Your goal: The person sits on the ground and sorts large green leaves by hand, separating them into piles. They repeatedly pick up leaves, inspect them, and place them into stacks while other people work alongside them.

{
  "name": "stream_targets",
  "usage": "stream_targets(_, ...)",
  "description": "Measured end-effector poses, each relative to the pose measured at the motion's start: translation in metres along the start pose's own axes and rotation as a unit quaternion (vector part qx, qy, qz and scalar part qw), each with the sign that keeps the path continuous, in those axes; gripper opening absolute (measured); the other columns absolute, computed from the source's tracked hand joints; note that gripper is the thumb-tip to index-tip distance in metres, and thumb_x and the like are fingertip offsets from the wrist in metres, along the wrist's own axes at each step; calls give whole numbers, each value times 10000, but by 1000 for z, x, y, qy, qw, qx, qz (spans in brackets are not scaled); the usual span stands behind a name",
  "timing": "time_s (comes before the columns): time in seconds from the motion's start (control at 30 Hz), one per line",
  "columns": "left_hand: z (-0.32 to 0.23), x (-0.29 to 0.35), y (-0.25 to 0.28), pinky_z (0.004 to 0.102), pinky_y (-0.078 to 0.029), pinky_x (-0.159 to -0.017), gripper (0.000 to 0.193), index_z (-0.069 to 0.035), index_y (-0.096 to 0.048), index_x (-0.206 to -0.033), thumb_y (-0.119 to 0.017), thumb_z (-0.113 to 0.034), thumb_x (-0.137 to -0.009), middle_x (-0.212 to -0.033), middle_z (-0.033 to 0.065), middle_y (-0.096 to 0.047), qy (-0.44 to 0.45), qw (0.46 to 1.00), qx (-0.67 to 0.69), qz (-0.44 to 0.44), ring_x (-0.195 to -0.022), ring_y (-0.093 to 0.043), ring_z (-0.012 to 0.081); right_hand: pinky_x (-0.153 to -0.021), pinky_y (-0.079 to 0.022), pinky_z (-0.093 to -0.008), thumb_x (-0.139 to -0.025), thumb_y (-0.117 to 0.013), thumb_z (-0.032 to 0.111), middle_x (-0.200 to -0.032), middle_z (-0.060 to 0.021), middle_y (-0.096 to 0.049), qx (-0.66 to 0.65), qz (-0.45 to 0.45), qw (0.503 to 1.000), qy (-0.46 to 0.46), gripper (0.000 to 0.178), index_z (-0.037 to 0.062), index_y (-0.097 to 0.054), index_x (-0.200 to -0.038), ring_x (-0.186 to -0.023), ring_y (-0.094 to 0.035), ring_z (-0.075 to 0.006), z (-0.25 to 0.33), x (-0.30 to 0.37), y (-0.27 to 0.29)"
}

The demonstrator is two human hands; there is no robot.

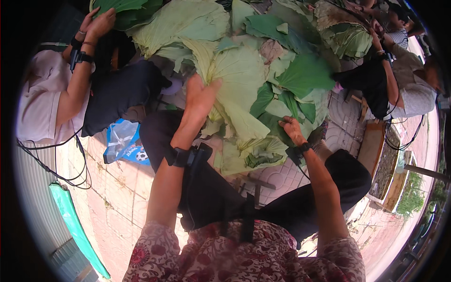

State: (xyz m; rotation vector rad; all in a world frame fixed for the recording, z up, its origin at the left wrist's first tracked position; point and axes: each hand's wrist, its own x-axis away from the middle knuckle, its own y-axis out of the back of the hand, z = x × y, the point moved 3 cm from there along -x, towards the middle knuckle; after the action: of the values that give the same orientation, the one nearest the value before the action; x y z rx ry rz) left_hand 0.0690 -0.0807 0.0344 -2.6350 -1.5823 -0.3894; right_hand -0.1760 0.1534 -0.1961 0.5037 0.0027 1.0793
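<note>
My left hand [201, 95] is closed on the edge of a large pale green lotus leaf [239, 70], which spreads out to the right and hangs down in folds. Lower and to the right, my right hand [292, 130] has its fingers curled together beside a dark green leaf [278, 127]; whether they pinch its edge is hard to see. Beyond both hands lies a big heap of lotus leaves, some pale and wilted, others fresh green [305, 77]. A folded pale leaf stack [251, 157] lies low between my knees.
On the left a co-worker's hands [98, 23] hold a dark green leaf [120, 5]. At the far right another person [404, 89] sits by a leaf bundle [345, 35]. A blue printed bag [127, 143] lies left of my knee; a wooden-framed box [387, 169] stands right.
</note>
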Motion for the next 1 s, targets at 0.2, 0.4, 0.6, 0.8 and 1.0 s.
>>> stream_targets(0.2,-5,0,2,317,-453,-816,356,62,-551,-1078,-714,-147,-841,-1007,110,-591,17,1000,-26,5,-950,-558,185,-748,-496,-451,-818,-600,259,-917,-225,-681,286,-97,951,-64,321,-8,-661,-986,-824,-644,-423,-13,-19,102)
stream_targets(0.4,6,-2,9,310,-457,-802,347,62,-563,-1077,-709,-147,-842,-1001,108,-607,-8,999,31,-16,-925,-568,185,-813,-483,-481,-799,-566,232,-1024,-209,-632,444,-264,844,-144,341,3,-594,-1051,-992,-597,-414,-45,2,148)
stream_targets(0.6,10,-8,4,292,-442,-758,309,48,-571,-1028,-703,-169,-852,-941,77,-579,-26,1000,-14,11,-871,-536,158,-817,-473,-455,-802,-583,218,-1077,-180,-606,511,-157,845,10,293,36,-558,-1029,-1063,-562,-389,-28,4,149)
stream_targets(0.8,-9,-4,-17,316,-464,-725,260,54,-604,-1008,-667,-137,-843,-873,108,-630,-28,991,-134,-8,-793,-572,161,-820,-528,-459,-735,-717,277,-1002,-259,-652,289,-62,904,-308,476,-48,-548,-1038,-946,-645,-421,-178,61,68)
stream_targets(1.0,37,-13,-9,352,-475,-763,277,64,-603,-1050,-649,-129,-855,-908,150,-657,-65,992,-103,10,-820,-604,210,-855,-480,-485,-766,-701,360,-1023,-310,-623,182,-219,918,-276,609,-95,-462,-1093,-977,-613,-460,-179,85,-4)
